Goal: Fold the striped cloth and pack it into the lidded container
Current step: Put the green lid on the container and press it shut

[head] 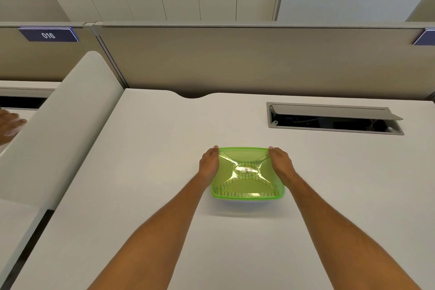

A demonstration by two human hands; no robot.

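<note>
My fingers: left hand (209, 163) clamped on the lid (247, 169) at its 9 o'clock edge, right hand (281, 163) at 3 o'clock. Press both sides evenly, I judge, so the rim seats. One container (247, 196), table (141, 172) centre; one striped cloth (226, 189) inside, visible through the lid.

An open-plan office, by the look of it: a pale counter (141, 160) backed by a beige cubicle partition (235, 59), with a numbered blue tag (48, 35) (reading 016) fixed on the neighbouring divider. A flip-up cable hatch (334, 118) is set into the counter, and a curved white side screen (63, 125) separates the stations.
</note>
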